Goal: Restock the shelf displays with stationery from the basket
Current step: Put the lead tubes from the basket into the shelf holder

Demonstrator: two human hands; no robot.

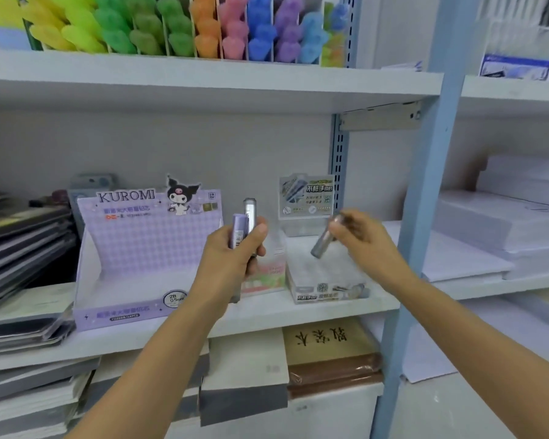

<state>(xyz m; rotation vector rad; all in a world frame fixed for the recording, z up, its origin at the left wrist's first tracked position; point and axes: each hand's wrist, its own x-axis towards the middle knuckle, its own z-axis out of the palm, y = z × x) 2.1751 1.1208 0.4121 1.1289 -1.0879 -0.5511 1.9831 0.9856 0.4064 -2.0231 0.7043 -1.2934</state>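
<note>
My left hand [238, 248] grips two pencil-lead tubes upright, a purple tube [237, 229] and a silver-grey tube [250, 213], in front of the middle shelf. My right hand [358, 236] holds a third grey tube [322, 243], tilted down-left above a clear display box [325, 288] with a printed header card [306, 196]. To the left stands an empty-looking purple Kuromi display box [140, 258]. A small pink-and-green box [263, 277] sits between the two displays, partly hidden by my left hand. The basket is not in view.
The upper shelf holds coloured pens in dividers [184, 26]. Dark stacked folders [23, 245] lie left of the Kuromi box. White paper reams [501, 223] fill the right bay behind a blue upright post [422, 191]. Notebooks [330, 359] are stacked on the lower shelf.
</note>
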